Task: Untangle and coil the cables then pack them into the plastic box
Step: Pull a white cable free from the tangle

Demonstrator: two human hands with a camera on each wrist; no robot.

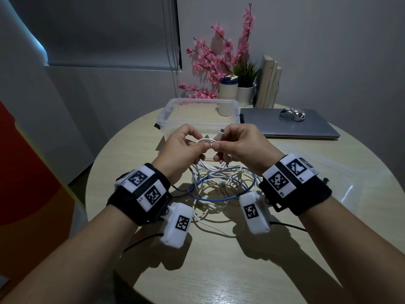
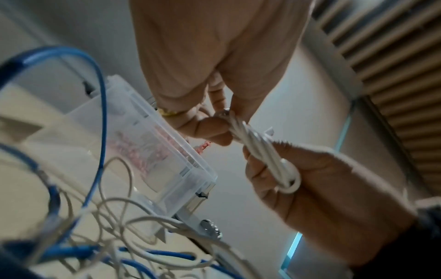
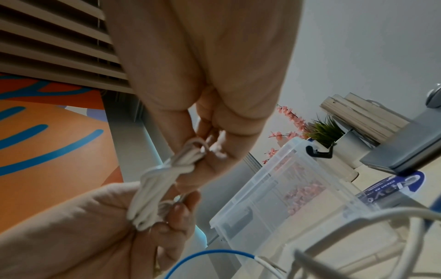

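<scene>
Above the bench [image 1: 219,270], both hands hold a small white cable bundle [image 1: 206,141]: the left hand [image 1: 182,148] grips its loops, the right hand [image 1: 236,145] pinches its other end. Below lie tangled blue and white cables [image 1: 219,185], near the plastic box [image 1: 197,113].

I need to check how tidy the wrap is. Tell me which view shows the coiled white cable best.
The left wrist view: the coiled white cable fills mid-frame, its strands and end loop clear between the left hand and right hand. The right wrist view shows it blurrier. In the head view the hands mostly hide it.
</scene>
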